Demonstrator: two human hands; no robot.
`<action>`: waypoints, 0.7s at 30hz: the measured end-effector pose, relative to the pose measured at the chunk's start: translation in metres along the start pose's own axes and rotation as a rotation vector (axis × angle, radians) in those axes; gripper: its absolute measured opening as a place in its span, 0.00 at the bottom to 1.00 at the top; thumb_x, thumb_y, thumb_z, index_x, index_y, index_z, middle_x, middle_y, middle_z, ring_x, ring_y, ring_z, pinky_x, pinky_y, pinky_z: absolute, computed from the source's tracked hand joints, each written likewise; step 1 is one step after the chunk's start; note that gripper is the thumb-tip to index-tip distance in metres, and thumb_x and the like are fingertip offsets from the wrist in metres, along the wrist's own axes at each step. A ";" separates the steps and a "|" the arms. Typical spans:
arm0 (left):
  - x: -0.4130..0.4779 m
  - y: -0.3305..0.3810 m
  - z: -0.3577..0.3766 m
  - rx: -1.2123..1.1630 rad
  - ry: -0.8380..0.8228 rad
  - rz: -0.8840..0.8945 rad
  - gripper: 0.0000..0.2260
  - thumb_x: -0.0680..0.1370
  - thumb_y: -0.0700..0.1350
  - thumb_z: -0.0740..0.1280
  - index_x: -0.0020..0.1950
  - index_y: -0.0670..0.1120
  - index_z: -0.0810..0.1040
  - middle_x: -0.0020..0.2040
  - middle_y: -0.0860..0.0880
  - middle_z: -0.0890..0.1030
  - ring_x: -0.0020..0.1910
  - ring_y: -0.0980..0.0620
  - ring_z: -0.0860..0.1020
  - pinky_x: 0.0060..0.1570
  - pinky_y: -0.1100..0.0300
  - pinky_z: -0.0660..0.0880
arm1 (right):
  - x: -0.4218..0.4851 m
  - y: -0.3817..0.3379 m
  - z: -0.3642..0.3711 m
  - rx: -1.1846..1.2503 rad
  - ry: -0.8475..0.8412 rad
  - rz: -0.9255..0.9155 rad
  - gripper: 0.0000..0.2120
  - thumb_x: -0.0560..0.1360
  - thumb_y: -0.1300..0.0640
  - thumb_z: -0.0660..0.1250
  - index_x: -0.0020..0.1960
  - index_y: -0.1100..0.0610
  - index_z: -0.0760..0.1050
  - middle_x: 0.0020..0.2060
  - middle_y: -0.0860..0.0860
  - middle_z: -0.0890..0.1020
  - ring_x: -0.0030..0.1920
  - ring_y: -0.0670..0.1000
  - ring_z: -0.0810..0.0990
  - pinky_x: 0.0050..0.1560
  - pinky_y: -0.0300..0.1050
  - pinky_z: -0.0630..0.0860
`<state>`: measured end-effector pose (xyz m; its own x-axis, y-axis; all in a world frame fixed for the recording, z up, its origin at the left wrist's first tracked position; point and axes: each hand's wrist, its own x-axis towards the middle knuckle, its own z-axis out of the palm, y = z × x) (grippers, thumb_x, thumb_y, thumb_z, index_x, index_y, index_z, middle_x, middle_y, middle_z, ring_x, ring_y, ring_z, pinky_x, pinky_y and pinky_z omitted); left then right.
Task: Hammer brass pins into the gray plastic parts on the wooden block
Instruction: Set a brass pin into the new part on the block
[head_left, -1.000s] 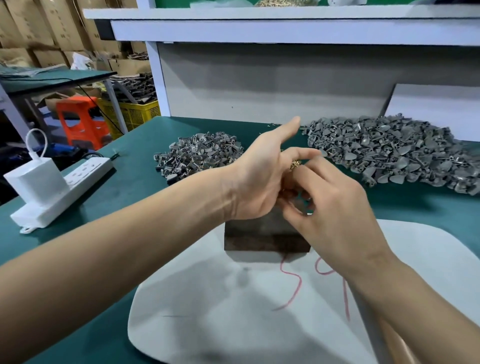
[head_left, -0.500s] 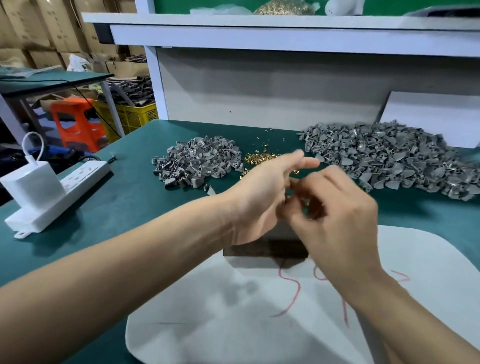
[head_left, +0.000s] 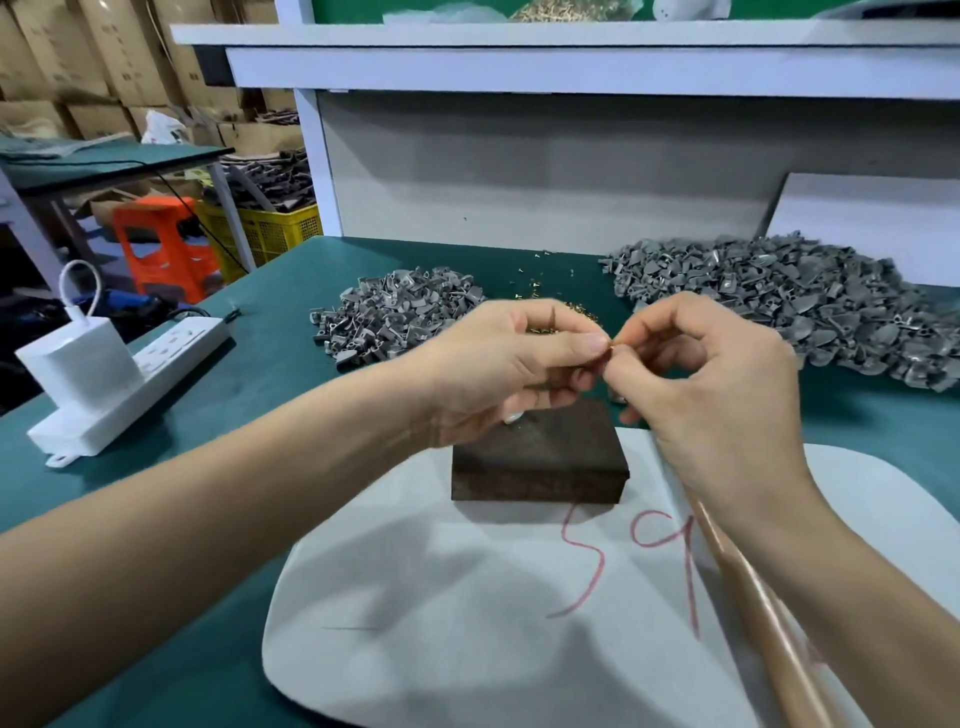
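Above the wooden block (head_left: 540, 457), left hand (head_left: 498, 369) and right hand (head_left: 727, 405) meet, fingers (head_left: 576, 344) pinching what seems a brass pin (head_left: 612, 344); fumbled, it could drop among loose pins (head_left: 576, 307) at twelve o'clock.

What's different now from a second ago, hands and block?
The left hand, spread open with its forefinger out a second ago, has curled its fingers and drawn leftward off the right hand. Their fingertips now meet over the dark wooden block, the right pinching a small brass pin. What the left holds is hidden. Block, white pad and both piles of gray plastic parts stayed put.
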<state>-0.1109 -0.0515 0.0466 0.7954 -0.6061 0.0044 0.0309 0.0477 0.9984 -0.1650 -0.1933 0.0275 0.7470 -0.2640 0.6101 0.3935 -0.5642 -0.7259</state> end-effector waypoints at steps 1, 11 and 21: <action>0.001 0.006 -0.007 0.085 -0.004 0.027 0.04 0.77 0.37 0.66 0.43 0.44 0.77 0.36 0.49 0.81 0.33 0.58 0.77 0.40 0.67 0.77 | 0.000 0.001 0.000 0.005 -0.016 0.026 0.05 0.66 0.63 0.69 0.35 0.54 0.76 0.31 0.53 0.80 0.31 0.57 0.79 0.35 0.53 0.78; -0.005 0.008 -0.033 0.870 0.000 0.198 0.06 0.78 0.41 0.68 0.54 0.45 0.81 0.40 0.49 0.83 0.34 0.57 0.81 0.39 0.64 0.76 | -0.005 0.015 0.009 0.000 -0.223 0.124 0.07 0.65 0.62 0.70 0.32 0.52 0.75 0.23 0.44 0.75 0.23 0.45 0.72 0.30 0.39 0.70; -0.010 -0.011 -0.014 0.493 0.001 0.199 0.08 0.79 0.39 0.64 0.39 0.42 0.76 0.29 0.52 0.80 0.27 0.56 0.77 0.31 0.63 0.72 | -0.011 0.007 0.011 0.091 -0.148 -0.011 0.10 0.69 0.66 0.71 0.35 0.53 0.74 0.30 0.50 0.77 0.29 0.50 0.75 0.31 0.41 0.71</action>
<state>-0.1108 -0.0353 0.0350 0.7574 -0.6228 0.1962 -0.4087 -0.2179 0.8863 -0.1648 -0.1857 0.0125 0.8108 -0.1361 0.5692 0.4436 -0.4915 -0.7494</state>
